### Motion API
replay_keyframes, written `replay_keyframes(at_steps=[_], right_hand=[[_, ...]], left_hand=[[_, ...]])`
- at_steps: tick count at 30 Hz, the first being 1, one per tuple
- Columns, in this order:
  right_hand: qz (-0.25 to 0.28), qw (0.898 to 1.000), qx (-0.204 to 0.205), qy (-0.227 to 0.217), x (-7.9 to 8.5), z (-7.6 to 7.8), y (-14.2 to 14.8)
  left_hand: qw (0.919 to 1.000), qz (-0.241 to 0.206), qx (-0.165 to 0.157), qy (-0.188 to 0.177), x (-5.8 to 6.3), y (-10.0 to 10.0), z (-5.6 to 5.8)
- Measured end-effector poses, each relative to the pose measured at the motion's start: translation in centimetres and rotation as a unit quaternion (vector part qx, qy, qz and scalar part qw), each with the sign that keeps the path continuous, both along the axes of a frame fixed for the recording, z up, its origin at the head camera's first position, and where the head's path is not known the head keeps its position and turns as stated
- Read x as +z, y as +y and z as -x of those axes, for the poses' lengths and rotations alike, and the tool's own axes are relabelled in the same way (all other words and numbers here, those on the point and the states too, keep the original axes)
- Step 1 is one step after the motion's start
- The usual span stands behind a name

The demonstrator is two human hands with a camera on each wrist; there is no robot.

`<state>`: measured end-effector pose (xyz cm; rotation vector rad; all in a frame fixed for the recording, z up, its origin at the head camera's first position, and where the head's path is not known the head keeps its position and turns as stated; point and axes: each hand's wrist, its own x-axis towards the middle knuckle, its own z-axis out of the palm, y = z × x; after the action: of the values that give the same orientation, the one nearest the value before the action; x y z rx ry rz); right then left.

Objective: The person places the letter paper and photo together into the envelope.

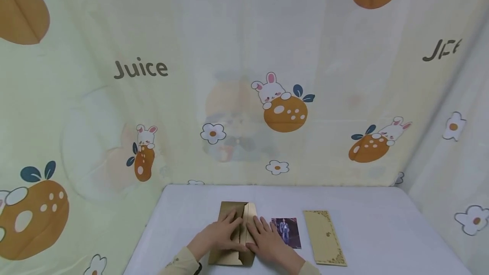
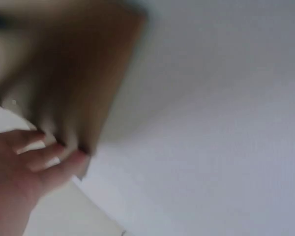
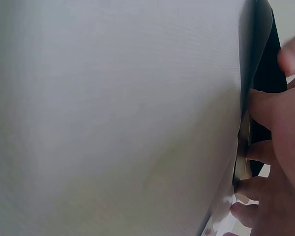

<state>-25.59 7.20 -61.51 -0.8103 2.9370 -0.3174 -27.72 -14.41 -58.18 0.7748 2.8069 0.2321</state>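
envelope (image 1: pixel 225 258) left, card (image 1: pixel 322 237) right, photo (image 1: pixel 293 233) between (all on the table (image 1: pixel 382 232))

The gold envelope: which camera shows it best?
The head view, showing the gold envelope end to end, partly covered by the left hand and right hand. Left wrist: a blurred part. Right wrist: only a narrow, shadowed strip.

Looking like a makeshift tabletop booth — walling off a white table (image 1: pixel 374 220) with hanging drapes (image 1: pixel 237 24) at the back and both sides; showing printed rabbits (image 1: pixel 270 92), orange fruit (image 1: pixel 285 116), flowers (image 1: pixel 213 133) and "Juice" (image 1: pixel 141 68) — leaving the wider building unclear.
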Motion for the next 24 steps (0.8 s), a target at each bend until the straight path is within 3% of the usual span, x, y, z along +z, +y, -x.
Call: replay_keyframes(at_steps=[7, 14, 24], right_hand=[[0.011, 1.000, 0.000, -0.001, -0.1, 0.0, 0.2], [0.021, 1.000, 0.005, 0.003, 0.1, -0.1, 0.1], [0.037, 0.999, 0.001, -0.009, 0.3, -0.1, 0.1]], left_hand=[[0.9979, 0.001, -0.057, -0.030, 0.3, -1.7, 1.0], [0.9958, -0.005, -0.090, 0.012, 0.3, -2.5, 1.7], [0.9942, -0.002, -0.103, 0.030, 0.1, -2.2, 1.7]])
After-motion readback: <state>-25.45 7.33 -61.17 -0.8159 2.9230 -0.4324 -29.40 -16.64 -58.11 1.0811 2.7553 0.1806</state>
